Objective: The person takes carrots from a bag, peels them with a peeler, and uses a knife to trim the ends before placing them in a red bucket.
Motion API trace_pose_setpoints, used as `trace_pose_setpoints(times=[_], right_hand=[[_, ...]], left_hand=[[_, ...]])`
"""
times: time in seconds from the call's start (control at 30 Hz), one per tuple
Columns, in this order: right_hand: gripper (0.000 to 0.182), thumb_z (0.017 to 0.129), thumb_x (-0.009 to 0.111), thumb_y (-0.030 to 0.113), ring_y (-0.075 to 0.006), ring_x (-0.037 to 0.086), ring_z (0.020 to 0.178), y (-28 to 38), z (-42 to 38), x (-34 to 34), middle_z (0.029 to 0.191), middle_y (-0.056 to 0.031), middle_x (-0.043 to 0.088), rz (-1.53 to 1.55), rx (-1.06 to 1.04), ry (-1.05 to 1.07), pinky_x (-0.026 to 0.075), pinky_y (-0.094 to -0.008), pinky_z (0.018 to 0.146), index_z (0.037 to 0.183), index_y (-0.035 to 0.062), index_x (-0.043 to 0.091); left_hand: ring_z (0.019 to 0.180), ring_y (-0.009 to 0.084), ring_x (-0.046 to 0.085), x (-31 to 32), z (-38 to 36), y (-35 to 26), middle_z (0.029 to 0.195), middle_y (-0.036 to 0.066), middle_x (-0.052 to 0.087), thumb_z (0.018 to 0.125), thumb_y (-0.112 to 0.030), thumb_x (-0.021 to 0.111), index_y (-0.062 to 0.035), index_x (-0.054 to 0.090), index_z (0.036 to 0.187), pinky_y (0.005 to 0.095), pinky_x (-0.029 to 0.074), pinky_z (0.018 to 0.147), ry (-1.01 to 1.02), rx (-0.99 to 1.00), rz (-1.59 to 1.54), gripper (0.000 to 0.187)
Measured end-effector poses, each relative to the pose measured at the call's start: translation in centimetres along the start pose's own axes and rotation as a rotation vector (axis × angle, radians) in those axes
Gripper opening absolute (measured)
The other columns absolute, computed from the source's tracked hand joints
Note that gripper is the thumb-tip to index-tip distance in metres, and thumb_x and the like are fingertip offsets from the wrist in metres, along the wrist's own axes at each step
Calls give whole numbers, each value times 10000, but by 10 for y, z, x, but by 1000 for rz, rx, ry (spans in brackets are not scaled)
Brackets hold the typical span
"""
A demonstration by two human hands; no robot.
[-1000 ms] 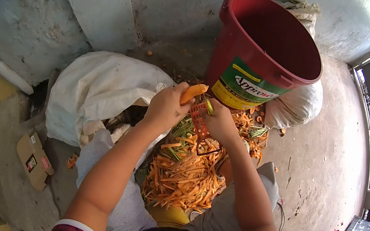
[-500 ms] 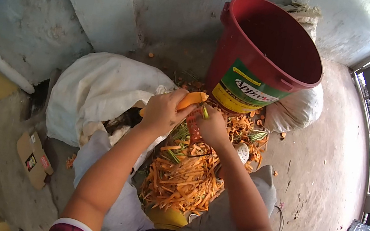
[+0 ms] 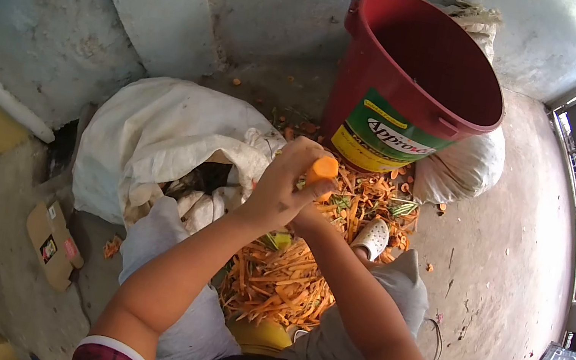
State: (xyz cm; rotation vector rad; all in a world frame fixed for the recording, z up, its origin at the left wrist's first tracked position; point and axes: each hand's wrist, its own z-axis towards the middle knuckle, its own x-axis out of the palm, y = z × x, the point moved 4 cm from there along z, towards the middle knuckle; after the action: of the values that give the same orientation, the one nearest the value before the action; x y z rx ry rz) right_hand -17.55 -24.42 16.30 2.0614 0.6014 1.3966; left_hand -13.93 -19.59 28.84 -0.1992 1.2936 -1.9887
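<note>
My left hand (image 3: 282,185) is wrapped round a carrot (image 3: 322,171), whose flat, round orange end faces up beside the thumb. My right hand (image 3: 309,219) is tucked against the underside of the left, its fingers mostly hidden; I cannot tell what it holds. Just below the hands shows a small yellow-green piece (image 3: 281,240). Under both forearms, between my knees, lies a heap of orange carrot peelings (image 3: 282,279) with bits of green stem among them.
A tall dark red bin (image 3: 391,121) with a green and yellow label stands ahead. To the left slumps an open white sack (image 3: 156,141); another full sack (image 3: 467,169) sits behind the bin. A white clog (image 3: 373,237) rests on the peelings. Flattened cardboard (image 3: 53,246) lies at left.
Both hands have come together, the right moving in behind the left. The carrot has turned from slanting sideways to end-up. The red perforated item beneath the hands is now out of sight.
</note>
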Motion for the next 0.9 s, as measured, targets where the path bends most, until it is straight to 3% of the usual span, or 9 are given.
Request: trace_pose_setpoints(times=[0.1, 0.13, 0.23, 0.27, 0.37, 0.47, 0.57, 0.77, 0.9], right_hand=[[233, 843, 464, 276, -130, 585, 740, 32, -1, 1, 820, -47, 578, -3, 19, -141, 476, -204, 637, 977, 96, 525], [243, 858, 445, 282, -71, 568, 733, 45, -3, -7, 848, -39, 571, -143, 76, -222, 465, -176, 591, 1005, 97, 502], [229, 840, 454, 254, -134, 569, 594, 77, 3, -13, 776, -60, 573, 5, -153, -337, 474, -227, 510, 932, 50, 503], [209, 836, 452, 227, -144, 574, 613, 82, 0, -13, 781, -67, 573, -32, -169, -353, 478, -233, 517, 924, 44, 501], [161, 820, 449, 147, -172, 586, 657, 93, -8, -8, 790, -84, 573, -203, -206, -408, 486, -249, 539, 916, 25, 493], [157, 795, 457, 80, -186, 584, 671, 94, -14, 9, 779, -91, 575, -475, -278, -438, 481, -264, 557, 930, 5, 487], [155, 782, 471, 66, -188, 572, 669, 92, -17, 16, 752, -101, 574, -713, -381, -425, 465, -279, 571, 916, -9, 493], [174, 798, 497, 141, -228, 544, 655, 106, -22, 4, 722, -138, 557, -1100, -352, -459, 422, -325, 612, 887, -8, 512], [193, 787, 511, 149, -252, 551, 673, 113, -35, 12, 743, -155, 568, -1193, -343, -360, 419, -337, 625, 913, 4, 520]], left_hand=[[686, 96, 481, -13, 0, 9, 921, 25, 471, 801, -151, 575, -61, 517, 900, 217, 405, 587, 60, -236, -211, 146], [699, 60, 501, -19, 2, 17, 945, 20, 486, 789, -75, 567, -41, 526, 904, 172, 423, 582, 73, -248, -291, 128], [789, 82, 534, -40, -1, 23, 944, 35, 513, 775, -49, 569, -17, 532, 921, 189, 451, 641, 109, -508, -309, 154], [786, 150, 549, -43, -3, 28, 846, 69, 547, 710, -70, 641, -9, 549, 905, 277, 442, 725, 103, -582, -349, 225], [755, 188, 569, -40, -4, 35, 898, 99, 563, 704, -94, 646, 4, 534, 932, 285, 448, 718, 181, -321, -102, 272], [790, 162, 554, -30, -2, 25, 859, 91, 555, 717, -96, 608, 9, 505, 971, 279, 439, 718, 337, -283, 125, 294], [728, 177, 542, -24, -1, 29, 792, 121, 557, 683, -126, 583, 23, 494, 975, 294, 428, 682, 386, -448, 174, 340], [675, 246, 583, -29, 4, 36, 705, 163, 579, 662, -114, 582, 37, 528, 907, 310, 436, 636, 275, -428, 139, 293], [637, 206, 557, -30, 3, 47, 724, 141, 586, 684, -130, 616, 20, 544, 883, 298, 426, 621, 234, -353, 223, 259]])
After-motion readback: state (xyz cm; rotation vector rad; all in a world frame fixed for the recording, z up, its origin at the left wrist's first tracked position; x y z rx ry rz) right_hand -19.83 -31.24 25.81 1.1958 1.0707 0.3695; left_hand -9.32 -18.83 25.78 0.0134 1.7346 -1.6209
